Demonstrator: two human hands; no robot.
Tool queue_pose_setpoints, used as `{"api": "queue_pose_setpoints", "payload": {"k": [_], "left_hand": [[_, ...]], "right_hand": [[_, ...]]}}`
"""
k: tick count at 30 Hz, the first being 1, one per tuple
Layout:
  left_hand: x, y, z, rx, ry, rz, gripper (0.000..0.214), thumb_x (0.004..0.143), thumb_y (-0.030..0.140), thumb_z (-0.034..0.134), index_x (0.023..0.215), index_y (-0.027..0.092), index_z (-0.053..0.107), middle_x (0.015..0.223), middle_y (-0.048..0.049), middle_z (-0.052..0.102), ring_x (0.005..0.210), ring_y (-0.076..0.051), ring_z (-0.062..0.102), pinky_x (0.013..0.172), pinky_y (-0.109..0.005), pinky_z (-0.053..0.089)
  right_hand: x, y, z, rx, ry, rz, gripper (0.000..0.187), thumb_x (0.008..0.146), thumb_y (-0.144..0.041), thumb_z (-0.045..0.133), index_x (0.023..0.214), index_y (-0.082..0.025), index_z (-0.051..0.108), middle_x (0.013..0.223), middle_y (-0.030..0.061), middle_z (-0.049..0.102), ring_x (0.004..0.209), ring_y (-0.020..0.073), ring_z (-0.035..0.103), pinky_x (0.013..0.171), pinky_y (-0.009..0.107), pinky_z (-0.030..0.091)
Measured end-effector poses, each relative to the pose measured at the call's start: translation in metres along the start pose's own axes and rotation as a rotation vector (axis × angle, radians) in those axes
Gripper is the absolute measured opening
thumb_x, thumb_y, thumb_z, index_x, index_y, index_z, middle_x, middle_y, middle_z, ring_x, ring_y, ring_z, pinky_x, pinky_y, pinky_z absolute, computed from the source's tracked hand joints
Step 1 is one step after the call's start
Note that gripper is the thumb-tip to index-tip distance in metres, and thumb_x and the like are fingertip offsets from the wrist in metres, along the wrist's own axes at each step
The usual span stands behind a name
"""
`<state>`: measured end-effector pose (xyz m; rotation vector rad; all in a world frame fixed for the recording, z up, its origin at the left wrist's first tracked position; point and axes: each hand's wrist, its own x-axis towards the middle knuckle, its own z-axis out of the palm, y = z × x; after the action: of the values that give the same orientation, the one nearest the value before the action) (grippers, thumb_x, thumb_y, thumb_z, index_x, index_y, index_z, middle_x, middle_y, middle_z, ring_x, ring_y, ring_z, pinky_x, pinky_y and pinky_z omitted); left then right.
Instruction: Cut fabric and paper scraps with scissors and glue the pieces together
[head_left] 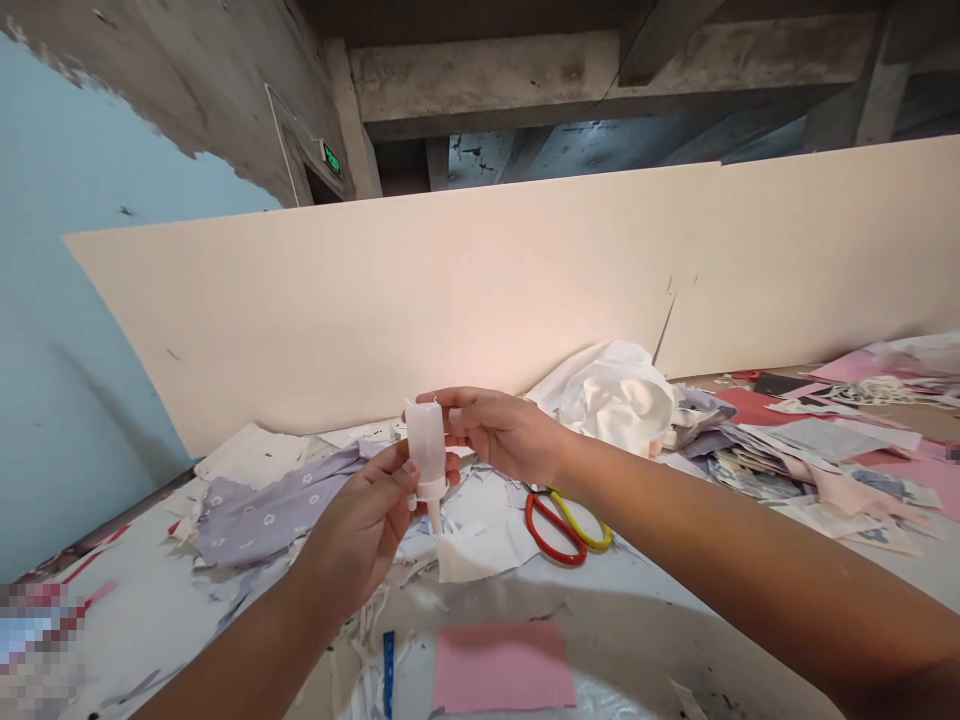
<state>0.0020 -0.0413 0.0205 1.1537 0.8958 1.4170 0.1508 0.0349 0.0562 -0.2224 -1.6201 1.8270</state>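
A small white plastic glue bottle (424, 446) is held upside down above the table, nozzle pointing down. My left hand (360, 525) grips it near the cap end with thumb and fingers closed. My right hand (499, 430) pinches the bottle's upper body from the right. Below the nozzle lie white paper scraps (480, 535) and a pink paper sheet (501, 665).
Scissors with one red and one yellow handle (564, 525) lie right of the hands. A lilac flowered cloth (270, 505) lies at left, crumpled white fabric (615, 395) behind, and pink and printed paper scraps (825, 450) at right. A tall beige board (487, 290) backs the table.
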Motion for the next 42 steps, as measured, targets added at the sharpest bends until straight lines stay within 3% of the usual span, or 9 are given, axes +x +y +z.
{"api": "queue_pose_setpoints", "payload": {"k": [3, 7, 12, 20, 26, 30, 35, 38, 42], "left_hand": [[-0.002, 0.002, 0.001, -0.078, -0.032, -0.012, 0.020, 0.077, 0.025, 0.057, 0.096, 0.018, 0.061, 0.090, -0.0057, 0.066, 0.083, -0.018, 0.060, 0.060, -0.025, 0.043], [-0.005, 0.001, -0.002, -0.151, -0.050, -0.020, 0.018, 0.076, 0.022, 0.059, 0.094, 0.019, 0.060, 0.088, -0.0036, 0.065, 0.079, -0.017, 0.061, 0.063, -0.025, 0.046], [-0.007, 0.003, -0.006, -0.209, -0.058, -0.001, 0.015, 0.073, 0.018, 0.060, 0.088, 0.019, 0.060, 0.080, -0.0009, 0.065, 0.075, -0.014, 0.062, 0.059, -0.021, 0.047], [-0.009, 0.013, -0.007, -0.277, 0.005, 0.037, 0.014, 0.067, 0.011, 0.064, 0.080, 0.017, 0.064, 0.077, 0.0013, 0.066, 0.069, -0.009, 0.060, 0.059, -0.016, 0.047], [-0.012, 0.015, -0.009, -0.244, -0.013, 0.010, 0.008, 0.071, 0.015, 0.062, 0.079, 0.016, 0.065, 0.078, -0.0001, 0.065, 0.071, -0.010, 0.059, 0.064, -0.019, 0.047], [-0.014, 0.021, -0.010, -0.259, -0.097, -0.065, 0.010, 0.074, 0.016, 0.059, 0.083, 0.016, 0.065, 0.078, -0.0027, 0.065, 0.067, -0.012, 0.058, 0.060, -0.024, 0.048], [-0.013, 0.020, -0.014, -0.242, -0.070, -0.035, 0.010, 0.076, 0.024, 0.059, 0.081, 0.017, 0.064, 0.075, -0.0017, 0.062, 0.064, -0.012, 0.056, 0.057, -0.025, 0.047], [-0.011, 0.014, -0.015, -0.185, -0.114, -0.004, 0.017, 0.073, 0.030, 0.063, 0.083, 0.017, 0.064, 0.080, -0.0031, 0.063, 0.072, -0.014, 0.057, 0.061, -0.025, 0.047], [-0.010, 0.006, -0.011, -0.144, -0.168, 0.032, 0.020, 0.072, 0.032, 0.063, 0.084, 0.016, 0.065, 0.081, -0.0031, 0.063, 0.077, -0.015, 0.056, 0.070, -0.025, 0.047]], "right_hand": [[0.001, 0.006, 0.004, 0.080, -0.172, 0.003, 0.022, 0.076, -0.028, 0.056, 0.094, -0.016, 0.057, 0.103, 0.0091, 0.061, 0.059, 0.0111, 0.050, 0.049, 0.024, 0.036], [0.003, 0.012, 0.008, 0.118, -0.241, 0.002, 0.024, 0.076, -0.034, 0.060, 0.093, -0.017, 0.059, 0.091, 0.0063, 0.063, 0.051, 0.0075, 0.044, 0.044, 0.021, 0.033], [0.007, 0.019, 0.015, 0.164, -0.215, -0.007, 0.028, 0.071, -0.037, 0.065, 0.090, -0.017, 0.059, 0.082, 0.0031, 0.062, 0.046, 0.0048, 0.038, 0.042, 0.019, 0.034], [0.014, 0.025, 0.027, 0.142, -0.166, -0.063, 0.031, 0.068, -0.039, 0.067, 0.087, -0.016, 0.058, 0.084, 0.0058, 0.065, 0.053, 0.0094, 0.053, 0.042, 0.019, 0.040], [0.010, 0.027, 0.038, 0.167, -0.059, -0.084, 0.029, 0.066, -0.040, 0.069, 0.080, -0.016, 0.058, 0.072, 0.0014, 0.061, 0.043, 0.0044, 0.037, 0.037, 0.017, 0.032], [0.004, 0.023, 0.041, 0.183, -0.053, -0.081, 0.025, 0.071, -0.039, 0.064, 0.077, -0.016, 0.059, 0.057, -0.0027, 0.052, 0.043, 0.0050, 0.037, 0.041, 0.017, 0.037], [0.001, 0.023, 0.039, 0.116, -0.114, -0.050, 0.029, 0.072, -0.041, 0.063, 0.089, -0.018, 0.059, 0.079, 0.0034, 0.060, 0.064, 0.0128, 0.055, 0.057, 0.026, 0.046], [0.000, 0.025, 0.036, 0.068, -0.143, -0.062, 0.033, 0.071, -0.043, 0.064, 0.092, -0.018, 0.059, 0.088, 0.0049, 0.061, 0.063, 0.0107, 0.052, 0.053, 0.022, 0.043], [-0.003, 0.028, 0.030, 0.030, -0.128, -0.079, 0.030, 0.068, -0.042, 0.067, 0.084, -0.018, 0.059, 0.081, 0.0014, 0.060, 0.050, 0.0045, 0.041, 0.045, 0.017, 0.034]]}}
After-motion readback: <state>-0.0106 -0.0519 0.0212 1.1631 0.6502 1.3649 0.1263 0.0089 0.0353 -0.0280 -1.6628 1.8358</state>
